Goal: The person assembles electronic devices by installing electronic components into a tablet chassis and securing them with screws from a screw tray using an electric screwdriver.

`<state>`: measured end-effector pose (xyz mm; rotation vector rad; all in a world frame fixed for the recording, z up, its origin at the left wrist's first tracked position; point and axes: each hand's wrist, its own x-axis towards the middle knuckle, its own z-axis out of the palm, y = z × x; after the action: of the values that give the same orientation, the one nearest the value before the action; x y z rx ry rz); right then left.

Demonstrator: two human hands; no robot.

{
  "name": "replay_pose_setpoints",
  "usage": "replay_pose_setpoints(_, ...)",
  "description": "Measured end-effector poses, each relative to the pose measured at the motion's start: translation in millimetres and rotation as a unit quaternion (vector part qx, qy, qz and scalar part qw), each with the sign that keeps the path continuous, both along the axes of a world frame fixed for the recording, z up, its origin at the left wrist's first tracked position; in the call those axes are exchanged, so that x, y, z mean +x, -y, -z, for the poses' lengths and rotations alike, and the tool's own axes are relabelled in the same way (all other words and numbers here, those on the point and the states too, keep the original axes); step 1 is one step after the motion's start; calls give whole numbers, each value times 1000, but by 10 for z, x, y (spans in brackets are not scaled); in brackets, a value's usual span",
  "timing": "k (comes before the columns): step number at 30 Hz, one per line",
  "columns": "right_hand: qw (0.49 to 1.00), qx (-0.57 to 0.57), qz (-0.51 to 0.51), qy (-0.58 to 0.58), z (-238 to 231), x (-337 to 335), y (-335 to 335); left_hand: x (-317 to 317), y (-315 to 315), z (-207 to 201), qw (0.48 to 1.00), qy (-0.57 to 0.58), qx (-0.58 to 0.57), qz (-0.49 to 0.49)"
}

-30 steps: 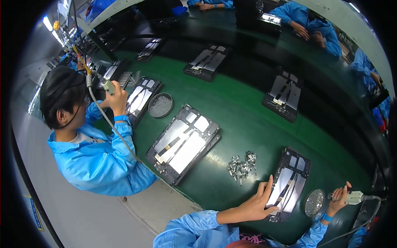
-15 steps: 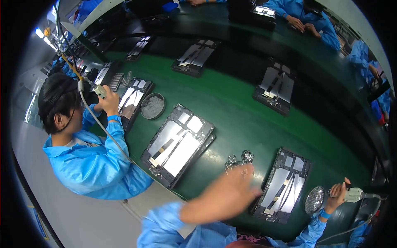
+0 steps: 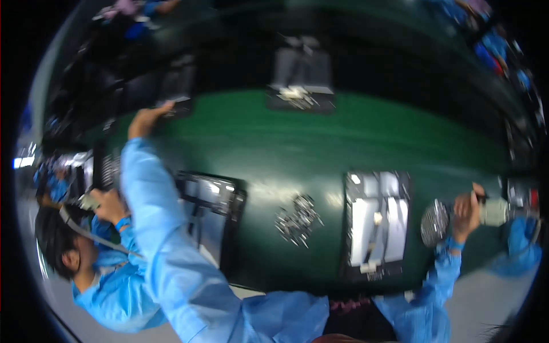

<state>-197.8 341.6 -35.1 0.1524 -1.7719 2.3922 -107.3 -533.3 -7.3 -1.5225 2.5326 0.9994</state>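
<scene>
My left hand (image 3: pixel 150 119) is stretched far out at the back left, its fingers extended to the near edge of a dark tablet-like device (image 3: pixel 182 86); blur hides whether they touch it. My right hand (image 3: pixel 466 216) is closed around a pale electric screwdriver (image 3: pixel 493 211) at the right. Beside that hand is a round dish of small shiny parts (image 3: pixel 434 224). An opened device with silver panels (image 3: pixel 377 223) lies in front of me, left of the dish. Between it and another opened device (image 3: pixel 209 220), partly behind my left sleeve, is a loose heap of small metal pieces (image 3: pixel 299 220).
Another opened device (image 3: pixel 302 77) lies on the dark strip beyond the green table (image 3: pixel 354 134). At the left a co-worker's hand (image 3: pixel 108 207) holds a similar pale tool, close to my left arm. A cable (image 3: pixel 97 233) hangs from it.
My left hand has moved from over the metal pieces to the far left. The view has turned, shifting the devices in it. My right hand still holds the screwdriver.
</scene>
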Motion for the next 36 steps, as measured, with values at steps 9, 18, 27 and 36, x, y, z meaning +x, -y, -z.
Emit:
replay_pose_setpoints(9, 995, 14, -60, -76, -192, -25, 500, 19, 291, -478, 975, -88, -203, 22)
replay_pose_setpoints(18, 995, 2, -89, -49, -206, 160, 419, 1383, -2491, -878, 895, -361, -260, -30)
replay_pose_setpoints(27, 992, 9, -110, -61, -251, 216, 412, 1969, -4733, -396, 884, -453, 38, -108)
replay_pose_setpoints(36, 990, 1, -128, -67, -262, 243, 416, 1941, -4805, -356, 884, -461, 10, -73)
